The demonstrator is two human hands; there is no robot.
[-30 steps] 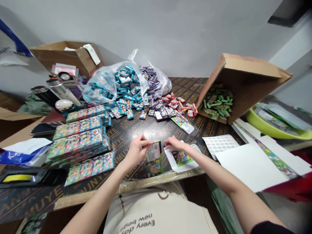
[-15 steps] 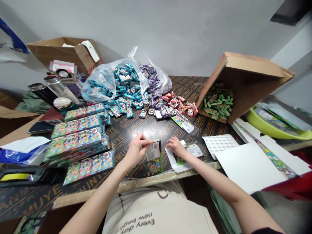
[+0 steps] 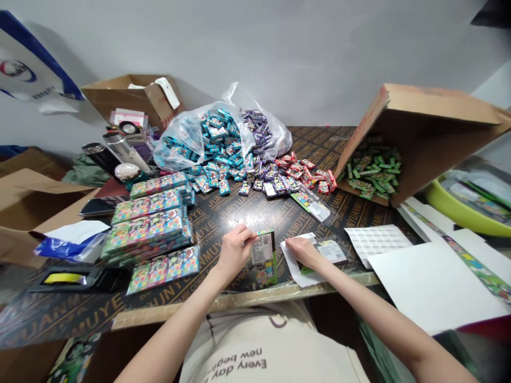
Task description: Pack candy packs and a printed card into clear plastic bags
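Observation:
My left hand (image 3: 236, 251) is closed, thumb and fingers pinching the upper left edge of a flat printed packet (image 3: 265, 261) with a pale panel and a green edge. The packet lies near the table's front edge. To its right, my right hand (image 3: 302, 251) is closed with its fingertips at the upper left edge of a white sheet (image 3: 296, 272). Whatever is between those fingertips is too small to make out. Partly under my right hand and wrist lies another printed packet (image 3: 332, 251). A similar green-edged packet (image 3: 311, 206) rests farther back.
Stacked wrapped packs (image 3: 147, 229) and a black tape dispenser (image 3: 82, 279) stand left. Small blue boxes (image 3: 219, 138) spill from plastic bags, beside purple and red ones (image 3: 305, 173). A tilted carton (image 3: 435, 138) holds green boxes. White sheets (image 3: 435, 271) and a yellow-green basin (image 3: 471, 210) are right.
The view has shifted left, so everything appears farther right. My right hand's fingers, spread over the white sheet before, have drawn together at its edge. My left hand keeps hold of the packet.

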